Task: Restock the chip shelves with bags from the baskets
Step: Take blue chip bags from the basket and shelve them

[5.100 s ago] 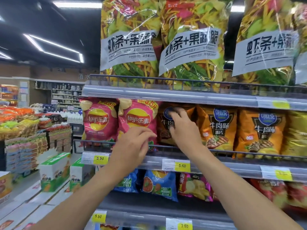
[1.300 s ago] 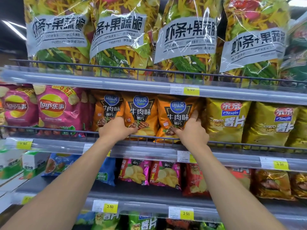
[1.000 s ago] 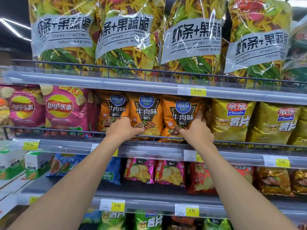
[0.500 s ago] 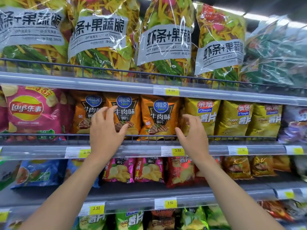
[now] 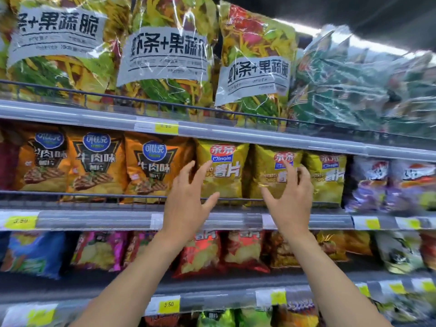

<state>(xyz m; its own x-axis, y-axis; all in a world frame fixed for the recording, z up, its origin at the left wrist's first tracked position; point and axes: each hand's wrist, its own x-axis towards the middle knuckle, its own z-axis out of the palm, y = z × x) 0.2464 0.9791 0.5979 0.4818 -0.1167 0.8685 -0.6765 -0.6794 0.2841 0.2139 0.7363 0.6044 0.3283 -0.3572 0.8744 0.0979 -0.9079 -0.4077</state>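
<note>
Your fingers (image 5: 202,172) are spread and hold nothing, with your left hand (image 5: 186,204) and right hand (image 5: 291,199) raised just in front of the glossy yellow foil chip bags (image 5: 226,182), which stand upright on the grey metal shelf (image 5: 94,219), orange foil chip bags (image 5: 94,161) just left of them.

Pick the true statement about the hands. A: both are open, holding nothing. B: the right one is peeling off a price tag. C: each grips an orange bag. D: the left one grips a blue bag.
A: the left hand and the right hand have their fingers spread in front of the yellow bags, closed round nothing.
</note>
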